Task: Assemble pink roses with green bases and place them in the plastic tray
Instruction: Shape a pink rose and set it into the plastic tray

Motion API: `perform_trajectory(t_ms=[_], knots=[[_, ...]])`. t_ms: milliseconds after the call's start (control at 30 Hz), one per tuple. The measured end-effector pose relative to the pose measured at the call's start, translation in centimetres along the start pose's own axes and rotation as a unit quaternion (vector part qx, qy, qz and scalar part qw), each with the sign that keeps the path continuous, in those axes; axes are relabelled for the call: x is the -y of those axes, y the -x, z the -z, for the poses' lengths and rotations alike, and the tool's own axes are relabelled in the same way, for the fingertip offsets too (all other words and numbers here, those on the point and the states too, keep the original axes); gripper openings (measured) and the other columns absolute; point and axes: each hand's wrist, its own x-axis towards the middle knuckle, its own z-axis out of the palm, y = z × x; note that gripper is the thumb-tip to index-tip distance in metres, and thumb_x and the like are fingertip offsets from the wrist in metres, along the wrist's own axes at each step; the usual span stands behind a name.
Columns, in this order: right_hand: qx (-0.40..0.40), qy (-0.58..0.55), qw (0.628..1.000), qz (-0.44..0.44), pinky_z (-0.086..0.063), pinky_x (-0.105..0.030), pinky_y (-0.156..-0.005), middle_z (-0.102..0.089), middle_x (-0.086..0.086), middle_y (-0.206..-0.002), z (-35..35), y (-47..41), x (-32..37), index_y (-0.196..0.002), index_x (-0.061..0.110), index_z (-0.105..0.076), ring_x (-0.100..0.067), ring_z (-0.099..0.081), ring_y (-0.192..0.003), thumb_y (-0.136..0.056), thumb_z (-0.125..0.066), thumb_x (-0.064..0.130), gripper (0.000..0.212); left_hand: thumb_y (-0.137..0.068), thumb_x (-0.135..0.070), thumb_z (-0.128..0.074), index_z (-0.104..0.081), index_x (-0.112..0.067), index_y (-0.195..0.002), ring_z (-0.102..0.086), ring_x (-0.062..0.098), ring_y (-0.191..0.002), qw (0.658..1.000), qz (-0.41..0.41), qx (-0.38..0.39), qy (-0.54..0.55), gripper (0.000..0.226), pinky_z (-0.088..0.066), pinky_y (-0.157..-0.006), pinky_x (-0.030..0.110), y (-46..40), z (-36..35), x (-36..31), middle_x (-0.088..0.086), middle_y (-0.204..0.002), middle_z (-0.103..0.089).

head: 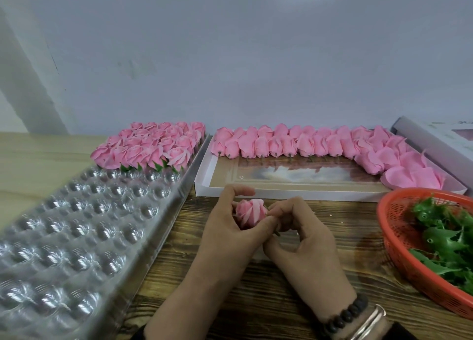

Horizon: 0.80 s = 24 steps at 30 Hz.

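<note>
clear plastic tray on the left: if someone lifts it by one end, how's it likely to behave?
Probably floppy: the clear plastic tray looks like thin formed sheet with rows of shallow cups. Likely end-heavy: the finished roses fill only its far rows, so the far end may sag or tip. Its glossy surface suggests it may be slippery to grip.

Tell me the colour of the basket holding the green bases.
Orange-red mesh basket, at the right edge of the head view.

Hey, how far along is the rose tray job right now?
Done: finished roses fill the far rows of the plastic tray. In hand: the left hand and right hand hold one pink rose. Left: many empty tray cups, loose roses in the box, green bases.
</note>
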Motion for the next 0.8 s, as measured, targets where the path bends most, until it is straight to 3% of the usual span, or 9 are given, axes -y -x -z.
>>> perform_trajectory(t_ms=[133,267,367,467,567,667,800], knots=[[0.007,-0.008,1.000,0.027,-0.048,-0.026,-0.068,-0.059,0.005,-0.081,0.4,0.1,0.0,-0.083,0.028,-0.057,-0.014,-0.055,-0.075,-0.065,-0.070,0.001,0.034,-0.067,-0.019,-0.069,-0.058,-0.020,-0.090,-0.060,0.022,-0.070,0.999,-0.026,0.007,-0.017,0.026,-0.052,-0.066,0.030,0.5,-0.2,-0.7,0.012,-0.081,-0.064],[0.000,-0.069,0.998,0.011,-0.045,-0.018,-0.071,-0.060,0.009,-0.085,0.8,0.4,0.5,-0.091,0.039,-0.059,-0.007,-0.054,-0.077,-0.066,-0.068,0.017,0.035,-0.078,-0.009,-0.071,-0.058,-0.014,-0.084,-0.052,0.008,-0.064,0.998,-0.054,0.017,-0.034,0.015,-0.045,-0.058,0.019,0.2,0.2,-1.6,0.001,-0.070,-0.058],[-0.010,-0.083,0.996,0.007,-0.043,-0.012,-0.075,-0.061,0.010,-0.091,0.8,0.7,1.1,-0.107,0.041,-0.056,-0.007,-0.059,-0.083,-0.072,-0.069,0.030,0.039,-0.077,-0.008,-0.070,-0.059,-0.013,-0.082,-0.058,0.015,-0.064,0.998,-0.062,-0.014,-0.015,0.014,-0.050,-0.059,0.022,-0.6,0.8,-3.9,0.008,-0.075,-0.064],[-0.002,-0.070,0.998,-0.008,-0.044,-0.013,-0.074,-0.062,0.005,-0.084,0.7,1.0,0.9,-0.108,0.039,-0.055,-0.011,-0.061,-0.080,-0.080,-0.070,0.021,0.036,-0.075,-0.013,-0.069,-0.059,-0.011,-0.084,-0.061,0.009,-0.064,0.993,-0.105,-0.048,-0.010,0.013,-0.050,-0.056,0.016,-2.5,2.2,-6.9,0.011,-0.084,-0.067],[0.025,-0.051,0.998,-0.021,-0.042,-0.010,-0.072,-0.061,0.003,-0.075,0.7,1.2,0.8,-0.105,0.040,-0.057,-0.011,-0.059,-0.073,-0.079,-0.070,0.007,0.045,-0.077,-0.011,-0.068,-0.058,-0.013,-0.087,-0.061,-0.001,-0.061,0.985,-0.147,-0.089,-0.022,0.014,-0.047,-0.056,0.009,-5.0,4.8,-9.5,0.002,-0.081,-0.066],[0.041,-0.044,0.997,-0.041,-0.041,-0.007,-0.065,-0.060,-0.001,-0.071,0.8,1.2,0.7,-0.098,0.047,-0.058,-0.009,-0.056,-0.068,-0.075,-0.070,0.004,0.050,-0.078,-0.008,-0.068,-0.055,-0.019,-0.085,-0.063,0.000,-0.063,0.972,-0.168,-0.132,-0.092,0.019,-0.046,-0.057,0.008,-7.5,8.9,-10.1,0.001,-0.083,-0.064],[0.078,-0.012,0.995,-0.057,-0.045,-0.022,-0.064,-0.063,-0.003,-0.081,0.7,1.3,0.4,-0.103,0.049,-0.055,-0.013,-0.058,-0.071,-0.074,-0.070,0.019,0.045,-0.076,-0.006,-0.072,-0.054,-0.017,-0.095,-0.057,0.016,-0.068,0.940,-0.113,-0.227,-0.230,0.028,-0.047,-0.057,0.012,-10.2,16.9,-6.7,0.007,-0.081,-0.059]])
